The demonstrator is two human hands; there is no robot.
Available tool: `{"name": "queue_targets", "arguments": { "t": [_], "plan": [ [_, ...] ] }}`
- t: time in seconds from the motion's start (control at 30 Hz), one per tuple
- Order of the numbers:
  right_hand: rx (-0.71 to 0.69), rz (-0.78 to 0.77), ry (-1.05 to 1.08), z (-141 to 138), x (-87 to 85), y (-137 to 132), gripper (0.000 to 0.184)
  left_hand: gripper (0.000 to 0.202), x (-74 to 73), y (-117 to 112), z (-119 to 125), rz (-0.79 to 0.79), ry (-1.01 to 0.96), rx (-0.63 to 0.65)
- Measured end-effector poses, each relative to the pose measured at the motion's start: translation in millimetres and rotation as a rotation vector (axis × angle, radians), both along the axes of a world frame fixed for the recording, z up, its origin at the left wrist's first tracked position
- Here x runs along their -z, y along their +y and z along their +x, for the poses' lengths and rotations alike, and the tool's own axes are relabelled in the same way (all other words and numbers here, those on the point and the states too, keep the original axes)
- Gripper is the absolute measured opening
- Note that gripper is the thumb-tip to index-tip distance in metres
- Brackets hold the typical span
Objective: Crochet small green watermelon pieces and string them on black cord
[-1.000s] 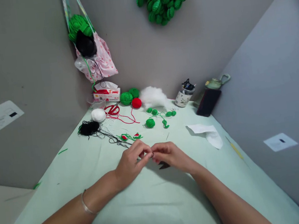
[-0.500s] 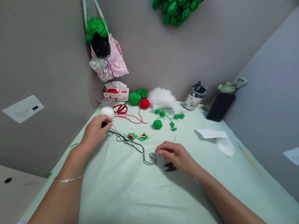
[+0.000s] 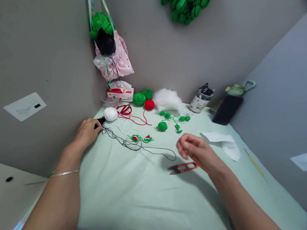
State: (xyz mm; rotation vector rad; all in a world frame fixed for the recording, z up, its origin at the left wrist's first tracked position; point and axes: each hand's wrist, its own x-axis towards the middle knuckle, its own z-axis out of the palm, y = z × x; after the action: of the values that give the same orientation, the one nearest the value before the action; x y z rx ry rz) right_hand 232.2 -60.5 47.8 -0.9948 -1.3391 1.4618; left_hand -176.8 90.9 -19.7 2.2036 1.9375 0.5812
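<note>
In the head view, the black yarn [image 3: 135, 147] lies on the table [image 3: 130, 199] between the two hands, and its long axis goes from the far left, slantwise, toward the right and nearer to the person. At its far end is the dark bundle, just beside the white ball [image 3: 111, 114]; the left hand [image 3: 88, 131] touches this bundle with bent fingers, but whether it grips I cannot tell. The near end makes a thin bend, well apart from the left hand and just to the left of the right hand [image 3: 192, 148], which is therefore the nearer one to it. The right hand is half curled, and I cannot tell whether its fingertips meet or hold something. Below it, the orange snips [image 3: 185, 167] point leftward.
</note>
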Motion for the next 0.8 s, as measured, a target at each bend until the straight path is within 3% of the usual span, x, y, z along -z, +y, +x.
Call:
{"name": "queue_targets", "arguments": {
  "t": [0.1,0.17,0.27,0.4,0.5,0.6,0.7,0.8],
  "plan": [
    [0.096,-0.015,0.157,16,-3.9,5,0.022,0.017,0.1,-1,1,-0.013,0.009,0.002],
    [0.162,-0.010,0.099,15,-1.0,7,0.022,0.016,0.1,-2,3,-0.018,0.013,0.000],
    [0.215,0.043,-0.241,-3,12.6,7,0.020,0.017,-0.2,-3,5,-0.023,0.014,-0.004],
    [0.131,0.248,-0.804,-44,39.7,2,0.016,0.017,-0.1,-3,6,-0.023,0.007,-0.002],
    [0.080,0.374,-0.957,-61,49.1,2,0.012,0.017,0.7,-2,5,-0.027,0.000,-0.007],
    [0.026,0.194,-0.682,-52,40.5,4,0.012,0.013,1.4,-1,4,-0.035,-0.007,-0.004],
    [0.010,-0.040,-0.290,-22,20.8,4,0.022,0.012,2.5,0,3,-0.031,-0.019,-0.003],
    [0.137,-0.026,-0.086,14,0.4,0,0.027,0.012,4.4,0,2,-0.024,-0.034,-0.008]
  ]
}}
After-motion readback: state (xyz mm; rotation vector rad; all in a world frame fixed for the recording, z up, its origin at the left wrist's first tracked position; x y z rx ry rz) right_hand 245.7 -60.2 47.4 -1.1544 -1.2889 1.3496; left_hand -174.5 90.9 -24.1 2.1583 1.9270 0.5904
